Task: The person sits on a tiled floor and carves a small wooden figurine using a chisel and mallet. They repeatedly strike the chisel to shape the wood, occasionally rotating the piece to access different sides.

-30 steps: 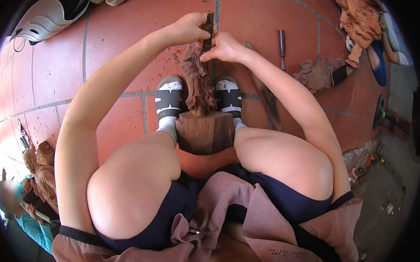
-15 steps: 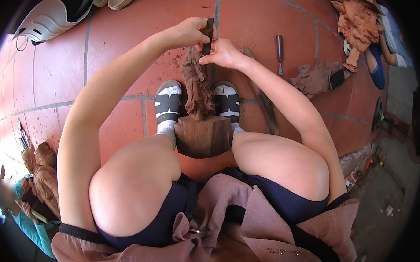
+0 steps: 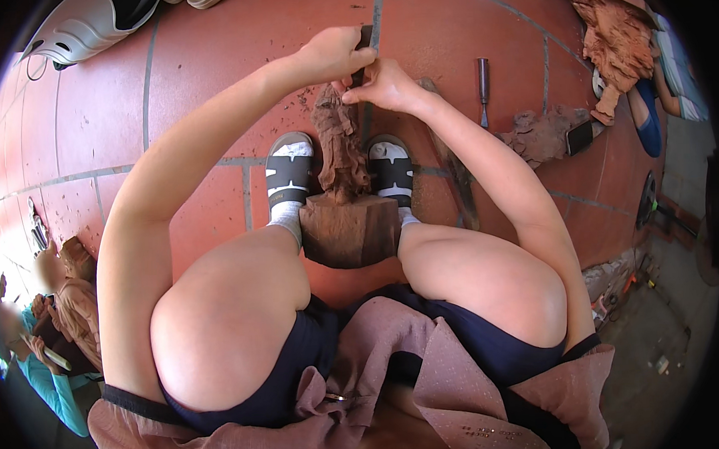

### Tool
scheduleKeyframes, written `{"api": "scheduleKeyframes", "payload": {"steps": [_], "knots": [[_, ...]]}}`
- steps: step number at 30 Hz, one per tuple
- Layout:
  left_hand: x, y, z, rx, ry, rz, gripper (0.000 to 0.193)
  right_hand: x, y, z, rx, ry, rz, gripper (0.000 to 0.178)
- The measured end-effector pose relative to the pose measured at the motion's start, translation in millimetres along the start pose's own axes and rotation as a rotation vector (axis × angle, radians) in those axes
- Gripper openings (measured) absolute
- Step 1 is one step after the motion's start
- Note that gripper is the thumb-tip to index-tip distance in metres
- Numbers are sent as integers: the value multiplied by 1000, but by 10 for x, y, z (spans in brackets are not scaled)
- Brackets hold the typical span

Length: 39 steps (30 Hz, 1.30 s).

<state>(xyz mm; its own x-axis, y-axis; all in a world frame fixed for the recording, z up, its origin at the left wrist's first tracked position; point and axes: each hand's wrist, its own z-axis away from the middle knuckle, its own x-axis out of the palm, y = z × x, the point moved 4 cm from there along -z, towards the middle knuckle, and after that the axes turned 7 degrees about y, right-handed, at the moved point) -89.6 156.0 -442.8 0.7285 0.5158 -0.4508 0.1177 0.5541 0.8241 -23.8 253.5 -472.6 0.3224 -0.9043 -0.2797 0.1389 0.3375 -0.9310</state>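
A dark flat strip (image 3: 366, 38) is held between my two hands, just beyond the top of a carved wooden figure (image 3: 339, 149). My left hand (image 3: 332, 55) is closed on its far part, and the fingers of my right hand (image 3: 389, 86) pinch its near end. The strip's middle is partly hidden by my fingers, and its exact kind is unclear. My right fingertips are close to the figure's top; whether they touch it I cannot tell. The carving and its uncarved block base (image 3: 350, 231) lie between my feet, the block near my shins.
On the red tiled floor to the right lies a chisel (image 3: 483, 89). Beyond it are a rough wood piece (image 3: 536, 135), a dark phone-like slab (image 3: 579, 137) and a larger carving (image 3: 615, 41) beside another person. A pale clog (image 3: 86, 32) is at the upper left. Another person in teal (image 3: 58, 394) sits lower left.
My left hand has shifted slightly right and turned, covering more of the strip. My right hand has moved a little to the right with it. The figure has stayed in place.
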Motion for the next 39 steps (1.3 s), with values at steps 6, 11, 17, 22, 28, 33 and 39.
{"api": "scheduleKeyframes", "payload": {"steps": [6,11,17,22,28,33,39], "knots": [[10,3,83,-15,-27,72,32,34,62,31,62,-24,225,30],[-63,-95,-46,-21,44,54,33,-25,-117,-65,140,3,253,23],[-16,-72,82,-78,7,138,32,8,-140,25,87,-35,181,28],[-27,-55,80,-68,-16,134,32,74,93,-20,47,-16,160,30],[-84,-55,60,-31,39,113,32,79,111,-70,18,50,175,31],[-107,7,111,-6,35,107,29,70,14,-6,-2,26,329,23],[-187,176,-11,92,131,193,24,-254,-51,-36,97,152,180,25]]}}
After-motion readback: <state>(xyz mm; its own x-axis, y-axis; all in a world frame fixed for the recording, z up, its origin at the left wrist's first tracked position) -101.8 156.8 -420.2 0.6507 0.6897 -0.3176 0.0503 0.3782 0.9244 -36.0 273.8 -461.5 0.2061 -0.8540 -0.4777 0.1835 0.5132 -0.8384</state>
